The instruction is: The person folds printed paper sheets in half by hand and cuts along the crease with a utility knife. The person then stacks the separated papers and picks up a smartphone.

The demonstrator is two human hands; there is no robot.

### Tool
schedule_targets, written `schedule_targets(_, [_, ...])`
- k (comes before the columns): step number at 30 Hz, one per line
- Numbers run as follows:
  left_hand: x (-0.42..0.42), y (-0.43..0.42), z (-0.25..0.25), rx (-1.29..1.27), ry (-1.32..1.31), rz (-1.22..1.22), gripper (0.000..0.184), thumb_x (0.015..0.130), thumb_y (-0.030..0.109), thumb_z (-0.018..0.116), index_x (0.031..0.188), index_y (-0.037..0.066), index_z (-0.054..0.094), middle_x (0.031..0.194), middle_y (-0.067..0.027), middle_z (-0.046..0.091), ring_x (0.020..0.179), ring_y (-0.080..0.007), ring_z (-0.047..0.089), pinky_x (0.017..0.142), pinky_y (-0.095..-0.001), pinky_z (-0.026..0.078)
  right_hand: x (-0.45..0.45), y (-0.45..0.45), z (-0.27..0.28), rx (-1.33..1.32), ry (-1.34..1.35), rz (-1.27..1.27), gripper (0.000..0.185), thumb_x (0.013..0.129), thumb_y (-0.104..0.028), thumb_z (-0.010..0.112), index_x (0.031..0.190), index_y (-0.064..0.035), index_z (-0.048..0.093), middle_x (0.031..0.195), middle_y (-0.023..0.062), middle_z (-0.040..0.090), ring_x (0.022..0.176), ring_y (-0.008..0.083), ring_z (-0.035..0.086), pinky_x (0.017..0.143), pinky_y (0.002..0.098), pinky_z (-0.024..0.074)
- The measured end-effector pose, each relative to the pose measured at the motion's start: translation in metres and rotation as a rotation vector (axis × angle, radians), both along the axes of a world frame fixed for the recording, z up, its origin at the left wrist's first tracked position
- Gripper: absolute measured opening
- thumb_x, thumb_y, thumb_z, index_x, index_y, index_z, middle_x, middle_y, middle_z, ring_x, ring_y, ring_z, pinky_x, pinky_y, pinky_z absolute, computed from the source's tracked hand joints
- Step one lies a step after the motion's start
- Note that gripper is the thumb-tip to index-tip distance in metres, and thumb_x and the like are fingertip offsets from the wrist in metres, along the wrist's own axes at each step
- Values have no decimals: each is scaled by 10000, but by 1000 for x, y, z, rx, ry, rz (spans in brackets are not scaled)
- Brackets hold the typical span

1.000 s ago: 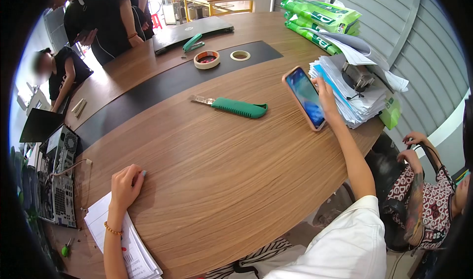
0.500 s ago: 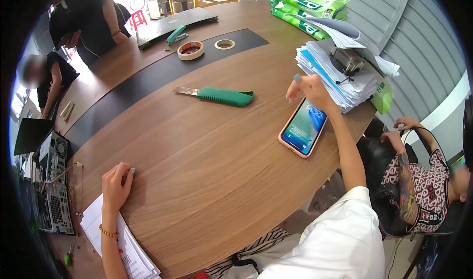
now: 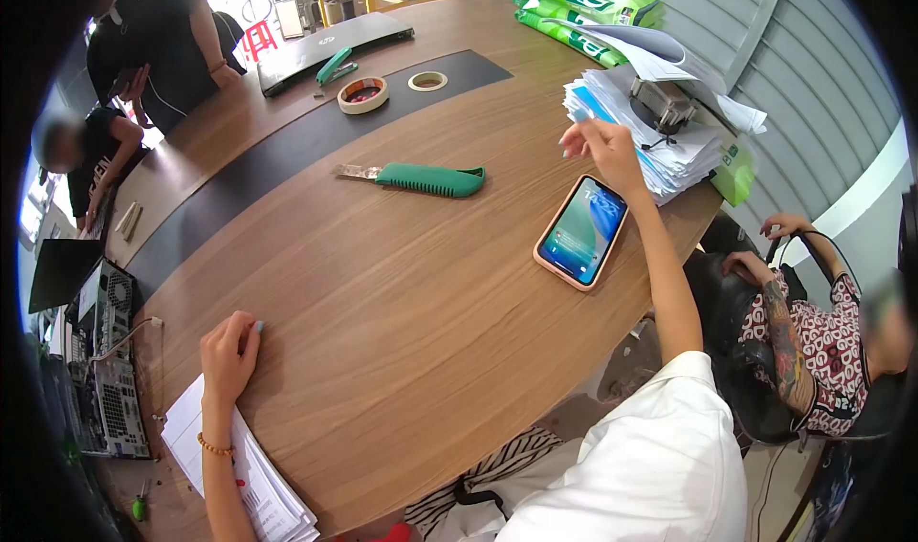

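A smartphone (image 3: 581, 234) in a pink case lies face up on the wooden table, its lock screen lit. Just beyond its upper edge hovers my right hand (image 3: 604, 150), fingers loosely bent and apart, holding nothing. It is close to a stack of papers (image 3: 660, 164). My left hand (image 3: 229, 355) rests on the tabletop at the left, fingers curled in, with no object showing in it. Under my left forearm is a small pile of printed sheets (image 3: 273, 494). A green utility knife (image 3: 430, 179), blade extended leftward, lies between my hands, touched by neither.
Tape rolls (image 3: 363, 95), a teal stapler (image 3: 335, 66) and a closed laptop (image 3: 335, 52) lie at the back. Green packs (image 3: 583, 6) sit behind the papers. An opened computer case (image 3: 110, 370) stands left. One person sits at right; two others are at far left.
My right hand has shifted slightly up and away from the phone, whose screen now shows more plainly. The whole view has moved a little; my left hand stays resting.
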State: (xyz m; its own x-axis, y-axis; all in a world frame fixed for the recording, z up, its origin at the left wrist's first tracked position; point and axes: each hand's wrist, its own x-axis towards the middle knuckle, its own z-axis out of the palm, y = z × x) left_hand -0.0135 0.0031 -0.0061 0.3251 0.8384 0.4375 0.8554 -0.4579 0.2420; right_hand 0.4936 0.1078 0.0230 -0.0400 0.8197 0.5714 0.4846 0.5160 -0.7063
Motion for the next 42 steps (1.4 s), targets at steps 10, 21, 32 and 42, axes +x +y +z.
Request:
schedule_targets(10, [0, 1, -1, 28, -23, -45, 85, 797, 37, 616, 781, 30, 533, 593, -96, 525, 469, -208, 483, 459, -310, 373, -36, -63, -8, -13, -506, 231, 296, 919, -219, 488, 765, -68, 690, 1007, 87, 586, 1069, 255, 468, 920, 373, 382])
schedule_targets(21, [0, 0, 1, 56, -26, -68, 72, 810, 51, 600, 809, 31, 531, 609, -109, 525, 491, -225, 500, 481, -321, 394, -7, -123, 0, -33, -741, -21, 212, 756, -268, 677, 798, -61, 661, 1219, 113, 499, 1208, 316, 370, 1011, 413, 279])
schedule_targets(32, [-2, 2, -5, 43, -32, -47, 65, 802, 34, 594, 806, 28, 530, 579, -101, 508, 470, -215, 474, 473, -320, 381, 3, -116, -27, -204, -606, -420, 784, 745, -392, 676, 1343, -72, 284, 1135, 214, 525, 1045, 387, 483, 923, 440, 367])
schedule_targets(42, [-2, 1, -3, 31, -8, -23, 83, 801, 47, 604, 778, 40, 525, 595, -98, 542, 473, -221, 506, 478, -326, 396, -6, -106, -13, -339, -485, -453, 818, 648, -335, 721, 1297, -15, 338, 1177, 241, 508, 1093, 384, 476, 939, 423, 381])
